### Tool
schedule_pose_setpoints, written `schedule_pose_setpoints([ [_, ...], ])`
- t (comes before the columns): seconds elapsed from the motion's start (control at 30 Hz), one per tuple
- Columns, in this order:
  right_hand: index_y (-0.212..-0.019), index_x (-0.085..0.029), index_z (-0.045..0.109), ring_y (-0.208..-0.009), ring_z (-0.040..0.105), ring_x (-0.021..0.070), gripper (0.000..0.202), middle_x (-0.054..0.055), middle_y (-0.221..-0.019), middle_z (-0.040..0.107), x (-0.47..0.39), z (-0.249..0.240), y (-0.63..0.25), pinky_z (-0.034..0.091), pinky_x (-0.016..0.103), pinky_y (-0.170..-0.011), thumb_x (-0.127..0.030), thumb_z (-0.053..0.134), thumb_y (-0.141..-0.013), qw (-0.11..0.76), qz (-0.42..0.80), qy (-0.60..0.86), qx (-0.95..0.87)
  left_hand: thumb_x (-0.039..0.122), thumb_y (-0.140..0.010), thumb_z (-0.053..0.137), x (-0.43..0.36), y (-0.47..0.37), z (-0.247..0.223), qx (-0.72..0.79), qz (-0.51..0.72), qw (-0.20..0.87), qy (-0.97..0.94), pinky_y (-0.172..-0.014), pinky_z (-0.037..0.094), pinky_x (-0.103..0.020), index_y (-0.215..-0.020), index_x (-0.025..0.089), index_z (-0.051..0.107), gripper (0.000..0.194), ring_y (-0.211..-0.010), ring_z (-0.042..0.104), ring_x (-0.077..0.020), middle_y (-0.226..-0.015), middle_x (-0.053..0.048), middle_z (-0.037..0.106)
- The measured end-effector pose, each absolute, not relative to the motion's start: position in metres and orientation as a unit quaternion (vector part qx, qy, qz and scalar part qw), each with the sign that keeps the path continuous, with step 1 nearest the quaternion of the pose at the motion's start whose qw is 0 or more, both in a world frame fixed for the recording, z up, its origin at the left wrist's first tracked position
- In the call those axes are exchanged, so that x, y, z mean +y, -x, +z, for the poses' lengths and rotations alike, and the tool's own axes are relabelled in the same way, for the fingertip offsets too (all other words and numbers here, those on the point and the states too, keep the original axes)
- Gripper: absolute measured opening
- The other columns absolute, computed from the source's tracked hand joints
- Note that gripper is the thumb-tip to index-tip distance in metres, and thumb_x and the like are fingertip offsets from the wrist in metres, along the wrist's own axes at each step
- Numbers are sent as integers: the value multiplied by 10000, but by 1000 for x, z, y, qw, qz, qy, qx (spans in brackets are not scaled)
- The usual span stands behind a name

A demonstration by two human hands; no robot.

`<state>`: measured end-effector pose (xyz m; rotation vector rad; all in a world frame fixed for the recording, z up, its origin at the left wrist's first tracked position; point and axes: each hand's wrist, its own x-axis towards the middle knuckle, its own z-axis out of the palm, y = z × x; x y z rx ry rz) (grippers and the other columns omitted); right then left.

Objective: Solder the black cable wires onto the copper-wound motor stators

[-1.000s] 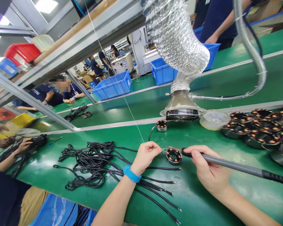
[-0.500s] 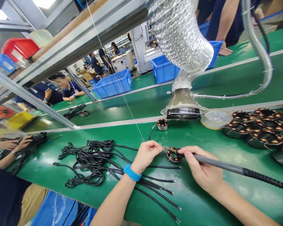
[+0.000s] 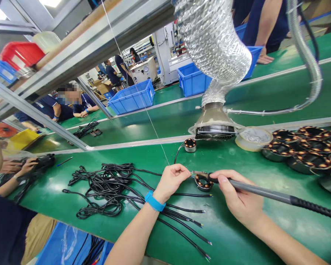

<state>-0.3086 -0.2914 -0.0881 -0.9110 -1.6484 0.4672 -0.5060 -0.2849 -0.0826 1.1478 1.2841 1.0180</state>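
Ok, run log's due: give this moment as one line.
left hand: pinches fine wires; right hand: holds soldering iron, tip near wires; copper-wound ring: beneath iron; black cables: on bench

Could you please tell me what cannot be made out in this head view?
In the head view:
Wires at the left hand: too small to count, partly covered by its fingers.
Iron: its tip is too small to tell whether it touches them.
Coil ring: upper part hidden by the iron.
Other rings: cut off by the right edge.
Cables: partly hidden by the left arm.
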Motion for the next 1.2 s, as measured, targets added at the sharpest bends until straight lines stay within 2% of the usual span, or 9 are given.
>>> schedule_pose_setpoints([
  [0.4, -880, -235, 666, -619, 641, 145, 201, -13, -737, 668, -292, -88, 309, 524, 254, -619, -298, 505, -981, 568, 181, 402, -695, 426, -707, 735, -284, 507, -84, 537, 429, 546, -480, -521, 252, -223, -741, 122, 653, 316, -502, 313, -61, -520, 58, 417],
  [0.57, -954, -247, 659, -725, 677, 148, 168, -11, -824, 689, -292, -93, 310, 510, 243, -623, -273, 498, -996, 551, 185, 407, -705, 412, -700, 743, -284, 506, -82, 532, 433, 550, -475, -538, 266, -225, -729, 125, 650, 303, -516, 327, -61, -533, 57, 432],
  [0.73, -1058, -237, 653, -693, 645, 120, 144, 0, -870, 670, -287, -92, 315, 501, 230, -651, -218, 532, -982, 542, 182, 375, -730, 379, -714, 736, -285, 506, -82, 530, 437, 549, -477, -552, 292, -222, -731, 120, 648, 274, -528, 356, -61, -567, 46, 477],
  [0.87, -1188, -241, 632, -794, 627, 121, 250, 39, -1002, 613, -279, -91, 321, 499, 234, -730, -165, 528, -974, 514, 186, 328, -770, 336, -740, 712, -285, 506, -83, 528, 439, 539, -487, -593, 350, -220, -749, 115, 650, 230, -574, 432, -74, -628, 18, 553],
  [1.03, -1341, -267, 548, -888, 630, 112, 381, 61, -1124, 550, -270, -98, 330, 510, 212, -789, -146, 487, -984, 483, 160, 312, -802, 304, -797, 670, -289, 506, -80, 519, 433, 486, -554, -650, 409, -231, -774, 112, 644, 195, -664, 518, -111, -715, -19, 610],
  [1.2, -1352, -270, 526, -889, 620, 101, 406, 52, -1103, 521, -268, -102, 336, 510, 197, -800, -119, 472, -980, 481, 151, 295, -812, 235, -850, 608, -294, 505, -73, 528, 411, 384, -636, -650, 405, -232, -792, 123, 661, 136, -687, 512, -119, -748, -18, 591],
])
